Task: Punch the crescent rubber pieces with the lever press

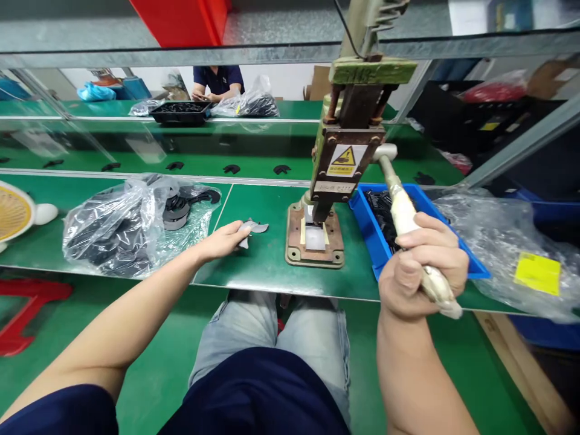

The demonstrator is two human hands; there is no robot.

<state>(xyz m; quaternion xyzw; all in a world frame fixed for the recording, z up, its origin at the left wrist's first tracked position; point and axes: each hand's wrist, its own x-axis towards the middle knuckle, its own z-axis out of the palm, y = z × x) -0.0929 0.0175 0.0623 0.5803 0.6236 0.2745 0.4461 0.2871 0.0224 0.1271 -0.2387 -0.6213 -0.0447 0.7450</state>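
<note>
My right hand (421, 266) is wrapped round the lever handle (403, 211) of a hand press (347, 133). Under the press ram, a pale block (316, 237) lies on the rusty base plate (294, 235). To the left of the press, my left hand (224, 240) pinches a thin grey curved piece (256, 227) just above the green bench (258, 272). Behind that hand lies an open clear plastic bag (113, 223) of dark curved pieces (176, 211). A blue bin (362, 211) of small black parts (383, 211) stands right of the press, partly behind my right hand.
Several black curved pieces (232, 168) lie spaced along a green conveyor belt (199, 145) behind the bench. A clear bag with a yellow label (538, 273) sits at right, a fan (16, 211) at left. Overhead runs a metal shelf (272, 51). Another person (217, 81) sits opposite.
</note>
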